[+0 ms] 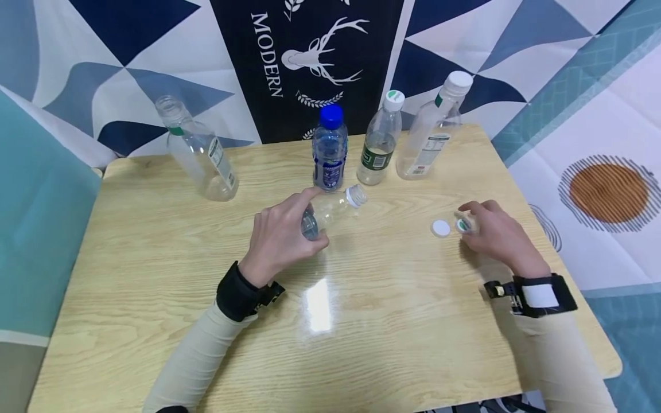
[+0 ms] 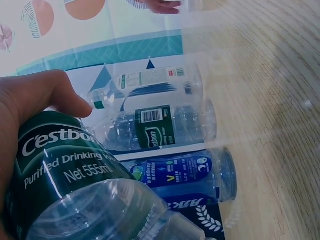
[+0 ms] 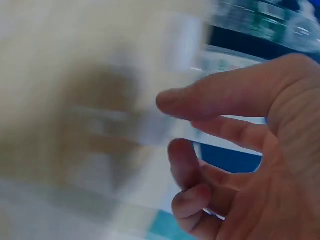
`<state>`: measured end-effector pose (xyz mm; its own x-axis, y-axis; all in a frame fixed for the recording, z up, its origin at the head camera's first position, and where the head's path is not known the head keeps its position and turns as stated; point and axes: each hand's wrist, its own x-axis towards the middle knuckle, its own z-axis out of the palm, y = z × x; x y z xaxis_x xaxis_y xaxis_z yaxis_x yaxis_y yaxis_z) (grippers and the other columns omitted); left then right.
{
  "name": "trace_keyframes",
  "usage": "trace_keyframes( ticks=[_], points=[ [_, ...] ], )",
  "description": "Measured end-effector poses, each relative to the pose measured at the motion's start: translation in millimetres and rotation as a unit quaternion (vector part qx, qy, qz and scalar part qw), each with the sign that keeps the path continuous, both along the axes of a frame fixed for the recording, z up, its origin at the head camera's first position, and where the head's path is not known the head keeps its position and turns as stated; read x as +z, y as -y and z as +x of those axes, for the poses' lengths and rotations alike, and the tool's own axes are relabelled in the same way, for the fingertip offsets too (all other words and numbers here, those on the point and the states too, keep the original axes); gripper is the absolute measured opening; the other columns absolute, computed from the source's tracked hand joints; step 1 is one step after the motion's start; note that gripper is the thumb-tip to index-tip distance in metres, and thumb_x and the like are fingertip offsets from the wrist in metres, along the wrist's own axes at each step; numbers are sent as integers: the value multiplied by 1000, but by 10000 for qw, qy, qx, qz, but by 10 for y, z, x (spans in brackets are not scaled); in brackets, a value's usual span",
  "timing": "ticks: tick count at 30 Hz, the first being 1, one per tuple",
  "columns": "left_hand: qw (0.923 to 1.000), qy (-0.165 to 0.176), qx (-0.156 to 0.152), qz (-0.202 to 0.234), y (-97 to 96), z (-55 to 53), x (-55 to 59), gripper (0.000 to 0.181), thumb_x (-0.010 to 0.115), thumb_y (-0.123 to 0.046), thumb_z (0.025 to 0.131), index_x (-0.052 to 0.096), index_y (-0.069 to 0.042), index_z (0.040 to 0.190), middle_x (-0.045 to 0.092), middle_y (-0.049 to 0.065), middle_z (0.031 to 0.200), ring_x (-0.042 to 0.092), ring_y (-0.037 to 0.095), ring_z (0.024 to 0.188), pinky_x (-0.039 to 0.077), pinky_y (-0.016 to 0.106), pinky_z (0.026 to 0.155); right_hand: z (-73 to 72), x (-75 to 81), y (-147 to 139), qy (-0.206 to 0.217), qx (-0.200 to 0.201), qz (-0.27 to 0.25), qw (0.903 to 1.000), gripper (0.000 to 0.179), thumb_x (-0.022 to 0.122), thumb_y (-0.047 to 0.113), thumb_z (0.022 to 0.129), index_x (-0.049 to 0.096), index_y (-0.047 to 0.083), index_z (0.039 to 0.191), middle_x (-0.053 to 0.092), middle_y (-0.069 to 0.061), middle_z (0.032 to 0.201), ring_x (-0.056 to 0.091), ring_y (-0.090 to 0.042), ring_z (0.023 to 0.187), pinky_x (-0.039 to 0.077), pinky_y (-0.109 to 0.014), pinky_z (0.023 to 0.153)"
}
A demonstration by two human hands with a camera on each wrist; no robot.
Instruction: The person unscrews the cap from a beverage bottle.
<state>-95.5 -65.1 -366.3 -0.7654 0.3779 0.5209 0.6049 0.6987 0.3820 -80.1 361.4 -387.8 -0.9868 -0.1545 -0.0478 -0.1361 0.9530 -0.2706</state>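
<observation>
My left hand (image 1: 284, 232) grips a clear water bottle (image 1: 333, 207) with a green C'estbon label (image 2: 60, 160). The bottle is tilted, its uncapped neck pointing right and away from me. Over at the right, my right hand (image 1: 488, 232) hovers with bent, separated fingers beside a white cap with a green logo (image 1: 463, 225). A plain white cap (image 1: 440, 228) lies just left of that one on the table. Between the thumb and fingers (image 3: 182, 160) the right wrist view shows a gap with nothing gripped, though its background is blurred.
Along the back edge stand a blue-capped bottle (image 1: 330, 149), a white-capped bottle with a green label (image 1: 381, 140) and a taller white-capped bottle (image 1: 434, 129). An uncapped tall bottle (image 1: 198, 152) stands at the back left. Patterned cloth (image 1: 170, 34) hangs behind the wooden table (image 1: 155, 258).
</observation>
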Motion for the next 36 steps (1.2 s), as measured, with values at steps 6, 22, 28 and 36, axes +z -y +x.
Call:
trace_keyframes(
  ticks=[6, 22, 28, 36],
  points=[
    [9999, -3, 101, 39, -6, -30, 14, 71, 70, -44, 63, 56, -15, 126, 58, -6, 81, 43, 6, 51, 31, 23, 37, 14, 324, 430, -987, 637, -539, 9916, 37, 73, 9, 74, 64, 7, 110, 53, -10, 106, 56, -17, 68, 44, -34, 54],
    [9920, 455, 178, 1167, 46, -79, -55, 75, 76, -41, 62, 51, -19, 130, 62, -7, 87, 57, 8, 70, 45, 24, 55, -383, 695, 1879, -1926, 2367, -1908, 9330, 10, 65, 3, 77, 66, 13, 77, 59, 9, 77, 53, -5, 68, 47, -28, 58],
    [9563, 542, -96, 2872, 85, -270, -143, 78, 80, -22, 70, 41, -10, 136, 64, 4, 97, 61, 12, 80, 51, 28, 69, -351, 659, 1914, -1908, 2432, -2084, 9279, 11, 67, 3, 77, 64, 14, 77, 60, 9, 77, 53, -4, 68, 47, -27, 58],
    [9120, 557, 405, 4043, 217, -721, -49, 82, 76, -2, 73, 28, -3, 140, 48, 14, 125, 48, 22, 112, 40, 37, 92, -382, 655, 1892, -1557, 2320, -2044, 9382, 10, 67, 2, 79, 66, 12, 81, 60, 8, 79, 53, -6, 68, 46, -26, 57]
  ],
)
